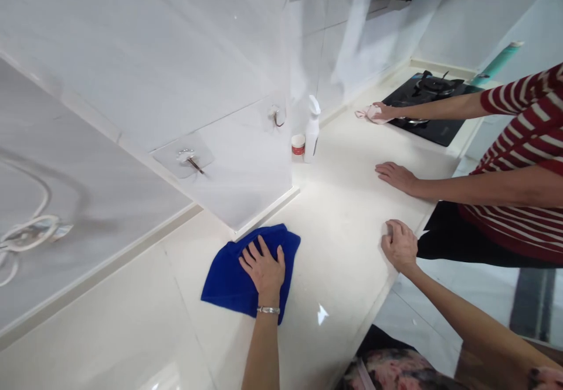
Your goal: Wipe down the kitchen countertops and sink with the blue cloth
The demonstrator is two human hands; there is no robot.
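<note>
My left hand lies flat with spread fingers on a blue cloth, pressing it to the white countertop. The cloth is spread out against the foot of the wall corner, partly covered by the hand. A silver bracelet circles my left wrist. Farther right, my right hand rests on the counter close to its front edge, its fingers curled in, and no object shows in it.
A white spray bottle and a small red-and-white cup stand by the wall. A co-worker in a striped shirt holds a pink cloth beside a black gas stove. Wall hooks jut out above the blue cloth.
</note>
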